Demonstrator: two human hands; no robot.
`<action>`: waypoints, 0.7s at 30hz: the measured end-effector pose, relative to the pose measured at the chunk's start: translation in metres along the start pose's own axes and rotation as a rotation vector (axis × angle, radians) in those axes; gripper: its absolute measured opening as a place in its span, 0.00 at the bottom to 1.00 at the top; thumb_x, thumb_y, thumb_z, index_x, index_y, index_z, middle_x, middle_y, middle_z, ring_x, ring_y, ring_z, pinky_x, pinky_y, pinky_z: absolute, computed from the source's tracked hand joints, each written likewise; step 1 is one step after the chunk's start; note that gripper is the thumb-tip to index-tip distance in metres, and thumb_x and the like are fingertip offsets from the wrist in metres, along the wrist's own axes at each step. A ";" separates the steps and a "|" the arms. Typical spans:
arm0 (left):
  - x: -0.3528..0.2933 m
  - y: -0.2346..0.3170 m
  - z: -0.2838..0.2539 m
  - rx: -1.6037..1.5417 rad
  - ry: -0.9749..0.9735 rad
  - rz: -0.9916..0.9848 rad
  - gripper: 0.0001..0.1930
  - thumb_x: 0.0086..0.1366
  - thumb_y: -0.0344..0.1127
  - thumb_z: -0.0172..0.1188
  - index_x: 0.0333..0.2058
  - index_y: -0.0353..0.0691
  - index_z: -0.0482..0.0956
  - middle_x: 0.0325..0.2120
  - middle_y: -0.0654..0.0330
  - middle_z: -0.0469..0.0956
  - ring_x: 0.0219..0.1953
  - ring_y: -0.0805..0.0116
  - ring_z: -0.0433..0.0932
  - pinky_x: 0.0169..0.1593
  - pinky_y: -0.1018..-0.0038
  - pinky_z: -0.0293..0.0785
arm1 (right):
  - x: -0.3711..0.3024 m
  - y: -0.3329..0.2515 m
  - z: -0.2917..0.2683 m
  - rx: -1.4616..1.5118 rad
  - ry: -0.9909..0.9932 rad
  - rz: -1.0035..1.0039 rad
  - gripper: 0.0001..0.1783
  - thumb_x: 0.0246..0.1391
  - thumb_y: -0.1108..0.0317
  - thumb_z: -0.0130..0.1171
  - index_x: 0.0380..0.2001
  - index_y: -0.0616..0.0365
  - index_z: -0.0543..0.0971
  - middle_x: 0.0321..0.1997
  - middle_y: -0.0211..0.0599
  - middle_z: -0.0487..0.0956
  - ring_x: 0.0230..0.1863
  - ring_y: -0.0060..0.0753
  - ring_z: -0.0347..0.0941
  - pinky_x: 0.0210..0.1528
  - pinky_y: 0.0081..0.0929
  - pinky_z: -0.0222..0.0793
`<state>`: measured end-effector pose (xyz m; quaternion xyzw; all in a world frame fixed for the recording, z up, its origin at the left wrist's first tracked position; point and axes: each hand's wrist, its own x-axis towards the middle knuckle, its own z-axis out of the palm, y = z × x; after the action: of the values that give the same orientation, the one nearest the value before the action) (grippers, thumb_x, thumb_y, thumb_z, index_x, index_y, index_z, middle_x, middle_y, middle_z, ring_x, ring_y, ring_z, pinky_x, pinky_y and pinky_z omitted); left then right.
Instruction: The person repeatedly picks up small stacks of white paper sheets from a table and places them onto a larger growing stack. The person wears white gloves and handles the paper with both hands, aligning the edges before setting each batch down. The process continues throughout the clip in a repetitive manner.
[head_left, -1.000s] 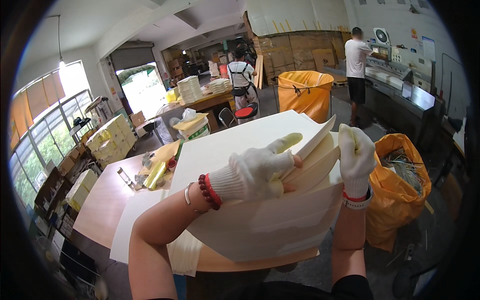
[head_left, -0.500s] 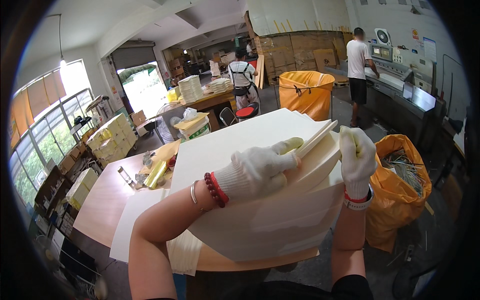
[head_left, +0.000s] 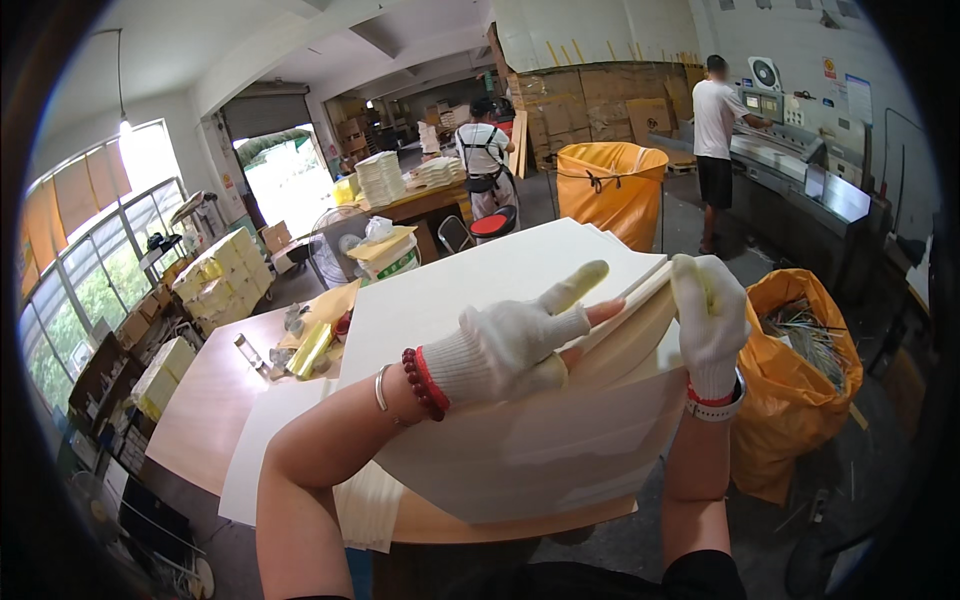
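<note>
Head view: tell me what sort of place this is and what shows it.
Probably a paper-finishing or print workshop: large white sheets lie stacked at the front, a long machine stands along the right wall, and an orange bag holds thin strips like offcuts.

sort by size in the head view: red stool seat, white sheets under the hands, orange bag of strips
1. White sheets
2. Orange bag of strips
3. Red stool seat, farthest away

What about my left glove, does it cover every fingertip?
No, the left hand has two bare fingertips poking out of its white knit glove.
</note>
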<state>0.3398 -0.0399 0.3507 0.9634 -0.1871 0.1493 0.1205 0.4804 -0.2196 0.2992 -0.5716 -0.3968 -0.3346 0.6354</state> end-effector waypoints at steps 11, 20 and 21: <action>0.002 -0.005 0.009 -0.075 0.069 0.026 0.27 0.46 0.33 0.75 0.48 0.49 0.78 0.64 0.40 0.57 0.61 0.47 0.67 0.58 0.69 0.68 | -0.004 0.005 0.000 -0.065 0.057 -0.082 0.08 0.57 0.74 0.57 0.25 0.69 0.76 0.20 0.40 0.73 0.22 0.30 0.70 0.24 0.25 0.64; 0.002 -0.002 0.006 -0.085 0.064 0.048 0.25 0.48 0.25 0.67 0.48 0.44 0.78 0.65 0.42 0.56 0.59 0.51 0.70 0.55 0.70 0.71 | -0.003 0.006 -0.001 0.002 0.025 -0.022 0.09 0.56 0.74 0.57 0.23 0.67 0.74 0.21 0.39 0.72 0.22 0.27 0.69 0.24 0.23 0.63; 0.002 0.004 0.001 -0.065 0.028 0.004 0.25 0.48 0.23 0.64 0.48 0.44 0.78 0.65 0.42 0.57 0.57 0.53 0.72 0.54 0.71 0.71 | -0.003 0.006 -0.003 0.003 0.000 0.000 0.10 0.57 0.74 0.57 0.23 0.67 0.74 0.21 0.39 0.72 0.22 0.27 0.69 0.25 0.24 0.63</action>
<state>0.3403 -0.0448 0.3512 0.9564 -0.1924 0.1568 0.1541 0.4845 -0.2216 0.2934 -0.5709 -0.3972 -0.3341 0.6362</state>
